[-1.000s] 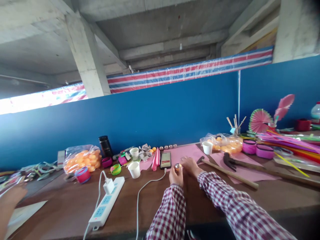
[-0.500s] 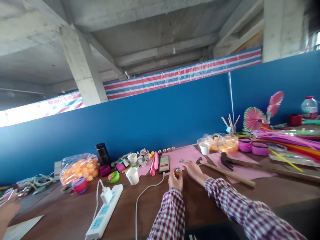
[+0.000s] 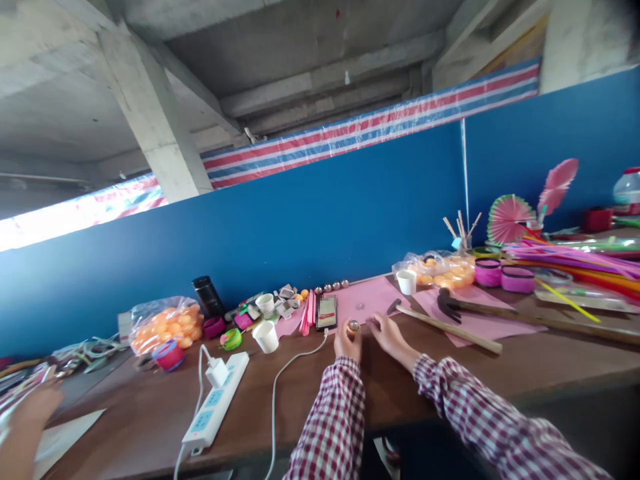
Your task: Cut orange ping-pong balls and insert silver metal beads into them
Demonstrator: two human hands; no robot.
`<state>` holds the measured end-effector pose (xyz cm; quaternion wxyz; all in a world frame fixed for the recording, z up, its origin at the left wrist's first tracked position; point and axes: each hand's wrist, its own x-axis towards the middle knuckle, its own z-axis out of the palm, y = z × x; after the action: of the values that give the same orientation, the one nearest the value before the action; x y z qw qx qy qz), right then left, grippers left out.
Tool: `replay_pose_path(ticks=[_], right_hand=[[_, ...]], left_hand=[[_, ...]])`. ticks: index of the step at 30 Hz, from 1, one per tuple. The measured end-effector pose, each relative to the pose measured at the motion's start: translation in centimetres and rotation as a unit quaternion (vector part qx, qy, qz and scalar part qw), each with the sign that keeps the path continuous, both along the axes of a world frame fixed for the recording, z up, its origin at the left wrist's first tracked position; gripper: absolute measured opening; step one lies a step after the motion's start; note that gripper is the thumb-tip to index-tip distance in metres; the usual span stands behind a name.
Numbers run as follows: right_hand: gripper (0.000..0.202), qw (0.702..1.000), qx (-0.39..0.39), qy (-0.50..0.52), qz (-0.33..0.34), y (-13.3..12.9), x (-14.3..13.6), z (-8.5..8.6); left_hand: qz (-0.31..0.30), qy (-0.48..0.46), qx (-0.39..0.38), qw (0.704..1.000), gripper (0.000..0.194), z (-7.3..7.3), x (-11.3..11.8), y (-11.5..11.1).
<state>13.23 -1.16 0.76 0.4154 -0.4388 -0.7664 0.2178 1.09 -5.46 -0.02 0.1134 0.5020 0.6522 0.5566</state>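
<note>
A shiny silver ball [image 3: 353, 326] with an orange patch under it sits upright in the fingers of my left hand [image 3: 347, 345], just above the brown table's front half. To its right, my right hand [image 3: 391, 339] is beside the near edge of a pink paper sheet [image 3: 377, 299]. Its fingers are curled in toward the thumb, and whatever may be between them is hidden. A small clear or silvery bit [image 3: 361, 307] lies on the paper beyond both hands. Several silver balls [image 3: 336, 286] form a row at the paper's far edge.
Two hammers, a thin one [image 3: 450, 327] and a larger one [image 3: 500, 309], lie to the right. A phone [image 3: 327, 313] on a cable, paper cups [image 3: 265, 337], a power strip [image 3: 216, 400] and bagged orange balls [image 3: 167, 325] are leftward. Another person's hand [image 3: 37, 407] is far left.
My right hand has drawn back from the small bit on the paper, and its fingers have curled from stretched out. My left hand still holds the silver ball. The camera view has shifted slightly.
</note>
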Motion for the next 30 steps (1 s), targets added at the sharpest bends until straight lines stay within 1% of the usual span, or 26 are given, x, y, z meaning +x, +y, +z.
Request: replay_pose_path(ticks=[4,7,10,16,22,30], right_hand=[[0.018,0.999,-0.008,0.031,0.018,-0.46,-0.18,-0.02],[0.018,0.998,-0.010,0.051,0.027,-0.46,-0.27,-0.11],[0.017,0.998,-0.007,0.061,0.035,-0.34,-0.32,-0.26],[0.017,0.997,0.000,0.062,0.037,-0.47,-0.31,-0.30],[0.014,0.997,0.013,0.066,0.038,-0.89,-0.25,-0.05],[0.012,0.996,0.023,0.080,0.039,-1.09,-0.26,-0.04]], left_hand=[[0.014,-0.010,0.025,1.000,0.033,0.03,-0.03,0.10],[0.023,0.002,0.029,0.999,0.033,-0.16,-0.01,0.16],[0.022,0.024,0.019,0.999,0.033,-0.36,-0.11,0.20],[-0.007,0.041,-0.020,0.999,0.037,-0.29,-0.33,0.12],[0.015,0.022,-0.015,1.000,0.035,-0.50,0.00,0.30],[0.001,0.055,-0.039,0.998,0.034,-0.45,-0.20,0.20]])
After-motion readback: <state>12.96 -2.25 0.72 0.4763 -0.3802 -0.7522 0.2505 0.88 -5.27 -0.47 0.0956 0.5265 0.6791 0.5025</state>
